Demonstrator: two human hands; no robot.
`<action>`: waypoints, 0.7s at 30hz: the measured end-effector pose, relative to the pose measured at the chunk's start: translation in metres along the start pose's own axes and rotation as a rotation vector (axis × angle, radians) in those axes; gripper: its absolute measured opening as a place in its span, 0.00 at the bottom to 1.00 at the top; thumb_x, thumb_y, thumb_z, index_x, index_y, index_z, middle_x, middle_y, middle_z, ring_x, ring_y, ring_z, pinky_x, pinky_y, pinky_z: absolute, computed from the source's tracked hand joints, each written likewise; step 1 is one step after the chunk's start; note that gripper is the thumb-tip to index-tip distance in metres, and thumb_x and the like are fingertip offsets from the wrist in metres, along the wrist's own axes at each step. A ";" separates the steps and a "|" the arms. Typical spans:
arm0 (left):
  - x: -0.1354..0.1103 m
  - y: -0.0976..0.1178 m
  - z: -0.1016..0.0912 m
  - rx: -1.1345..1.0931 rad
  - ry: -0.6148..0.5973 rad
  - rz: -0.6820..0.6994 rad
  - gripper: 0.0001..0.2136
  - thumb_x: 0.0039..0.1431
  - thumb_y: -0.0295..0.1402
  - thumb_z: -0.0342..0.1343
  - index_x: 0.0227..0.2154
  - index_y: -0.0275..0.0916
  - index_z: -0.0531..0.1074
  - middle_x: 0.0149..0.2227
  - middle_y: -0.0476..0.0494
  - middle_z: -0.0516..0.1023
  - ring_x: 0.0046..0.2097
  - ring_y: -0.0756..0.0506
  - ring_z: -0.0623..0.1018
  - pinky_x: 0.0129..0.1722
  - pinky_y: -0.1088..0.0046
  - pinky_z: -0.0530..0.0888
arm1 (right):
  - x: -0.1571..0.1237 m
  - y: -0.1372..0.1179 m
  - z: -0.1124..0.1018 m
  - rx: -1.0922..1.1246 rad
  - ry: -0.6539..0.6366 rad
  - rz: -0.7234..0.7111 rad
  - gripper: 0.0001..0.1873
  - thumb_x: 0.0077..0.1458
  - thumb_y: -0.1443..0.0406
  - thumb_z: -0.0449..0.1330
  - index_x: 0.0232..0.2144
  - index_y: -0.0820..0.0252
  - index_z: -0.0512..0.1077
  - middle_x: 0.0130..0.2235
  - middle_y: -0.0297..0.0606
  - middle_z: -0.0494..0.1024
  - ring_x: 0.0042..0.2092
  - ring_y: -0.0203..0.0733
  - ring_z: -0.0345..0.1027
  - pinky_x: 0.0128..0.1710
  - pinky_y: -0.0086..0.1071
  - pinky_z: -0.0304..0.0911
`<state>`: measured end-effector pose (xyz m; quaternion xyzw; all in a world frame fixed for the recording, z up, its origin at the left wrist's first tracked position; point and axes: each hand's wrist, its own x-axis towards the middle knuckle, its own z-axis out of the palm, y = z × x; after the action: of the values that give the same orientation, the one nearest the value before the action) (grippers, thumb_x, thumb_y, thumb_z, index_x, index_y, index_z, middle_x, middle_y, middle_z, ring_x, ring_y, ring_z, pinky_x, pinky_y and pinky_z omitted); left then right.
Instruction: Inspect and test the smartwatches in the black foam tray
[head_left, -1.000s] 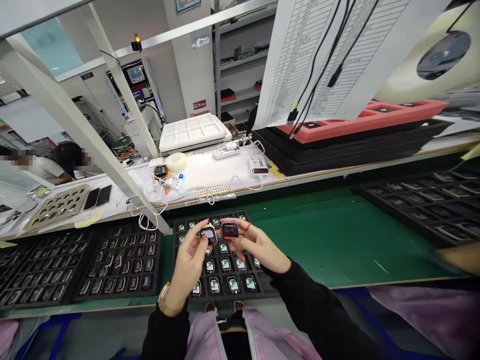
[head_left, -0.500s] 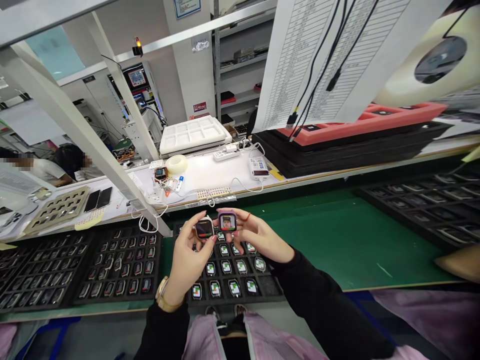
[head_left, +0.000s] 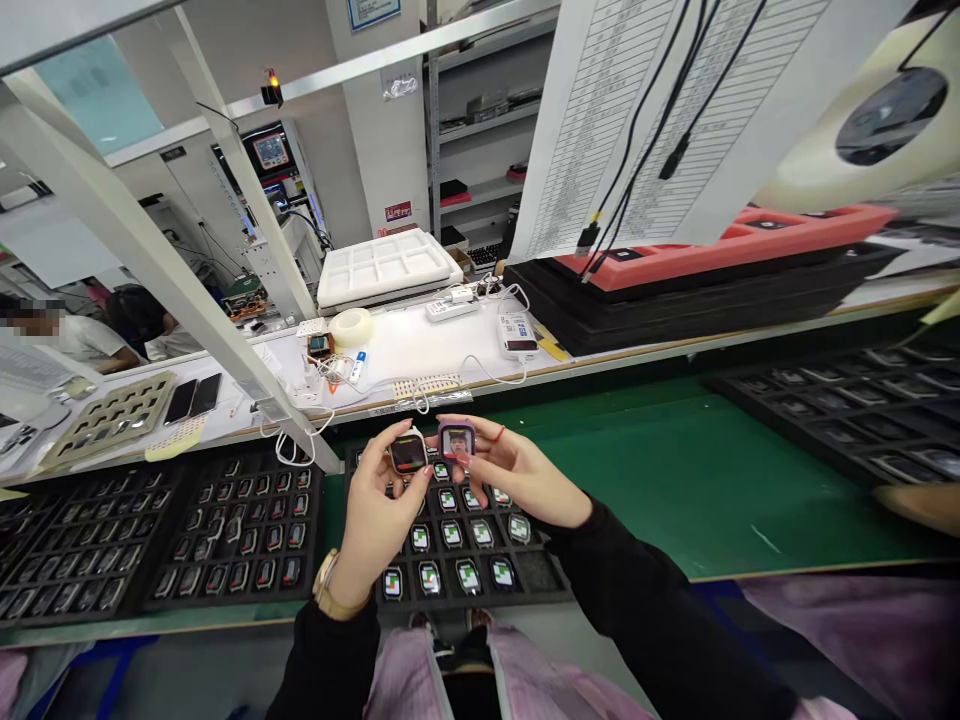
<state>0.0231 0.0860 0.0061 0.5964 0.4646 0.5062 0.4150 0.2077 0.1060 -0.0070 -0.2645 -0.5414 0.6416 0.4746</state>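
Note:
My left hand (head_left: 382,510) pinches a silver-white smartwatch (head_left: 409,452) between thumb and fingers; its screen is dark with a red-orange patch along the lower edge. Right beside it, a purple smartwatch (head_left: 457,438) sits in my right hand (head_left: 521,475), its lit screen showing a portrait picture. The right thumb lies at the lower part of that screen. Both watches are held above a black foam tray (head_left: 541,575), where several watch bodies with white and green screens rest in slots. Some slots behind my fingers are hidden.
More black trays of watches (head_left: 247,540) lie to the left, and another tray (head_left: 847,410) is at the right on the green mat (head_left: 645,480). Beyond is a raised shelf with a tape roll (head_left: 351,327), cables and red foam (head_left: 735,245). A person's arm (head_left: 919,508) shows at far right.
My right thumb has moved up onto the purple watch's screen, where the picture looks different and the coloured patches at the bottom have gone. The left hand has barely moved.

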 end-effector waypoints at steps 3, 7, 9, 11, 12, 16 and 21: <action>0.001 0.000 0.000 0.000 -0.004 -0.002 0.24 0.55 0.33 0.62 0.55 0.44 0.65 0.44 0.42 0.75 0.36 0.48 0.74 0.27 0.77 0.69 | 0.000 0.000 -0.001 -0.006 -0.003 -0.007 0.29 0.56 0.59 0.64 0.58 0.57 0.62 0.52 0.49 0.70 0.35 0.38 0.68 0.22 0.24 0.67; 0.002 -0.001 -0.001 0.006 -0.007 0.004 0.23 0.57 0.34 0.60 0.55 0.45 0.65 0.49 0.41 0.73 0.41 0.46 0.76 0.32 0.76 0.72 | 0.000 0.002 -0.002 0.009 -0.007 0.009 0.28 0.56 0.61 0.63 0.57 0.57 0.62 0.52 0.49 0.70 0.35 0.38 0.68 0.22 0.25 0.66; 0.002 -0.002 -0.001 -0.006 0.003 0.015 0.20 0.58 0.35 0.59 0.54 0.44 0.66 0.51 0.41 0.72 0.44 0.45 0.76 0.37 0.74 0.74 | 0.000 0.003 -0.001 0.020 -0.007 0.020 0.28 0.56 0.62 0.61 0.57 0.57 0.63 0.51 0.48 0.71 0.34 0.38 0.68 0.21 0.25 0.66; 0.001 -0.003 0.000 -0.015 0.005 0.017 0.19 0.59 0.35 0.58 0.53 0.43 0.67 0.51 0.41 0.73 0.46 0.44 0.75 0.40 0.73 0.74 | 0.000 0.004 -0.001 0.027 -0.006 0.028 0.27 0.55 0.62 0.61 0.57 0.58 0.63 0.50 0.48 0.71 0.33 0.37 0.68 0.21 0.26 0.66; 0.001 -0.003 0.000 -0.015 0.000 0.012 0.19 0.59 0.34 0.58 0.54 0.43 0.67 0.50 0.40 0.73 0.47 0.44 0.75 0.41 0.72 0.74 | 0.000 0.005 -0.002 0.031 -0.006 0.031 0.27 0.55 0.63 0.61 0.57 0.58 0.63 0.50 0.48 0.72 0.33 0.37 0.68 0.21 0.26 0.67; 0.001 -0.004 0.002 -0.013 -0.028 -0.016 0.22 0.57 0.34 0.60 0.55 0.42 0.65 0.50 0.39 0.74 0.47 0.43 0.76 0.42 0.71 0.75 | 0.000 0.006 -0.003 0.054 -0.003 0.036 0.27 0.55 0.63 0.61 0.56 0.59 0.63 0.49 0.47 0.72 0.33 0.36 0.68 0.22 0.25 0.67; 0.000 -0.005 0.003 -0.009 -0.022 -0.024 0.20 0.60 0.36 0.58 0.54 0.42 0.66 0.50 0.39 0.74 0.47 0.43 0.76 0.45 0.70 0.74 | -0.001 0.006 -0.005 0.026 0.027 0.058 0.25 0.58 0.58 0.61 0.55 0.60 0.64 0.47 0.47 0.74 0.30 0.35 0.68 0.22 0.25 0.68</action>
<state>0.0256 0.0869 0.0008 0.5946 0.4647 0.4967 0.4287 0.2100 0.1075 -0.0145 -0.2827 -0.5188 0.6584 0.4664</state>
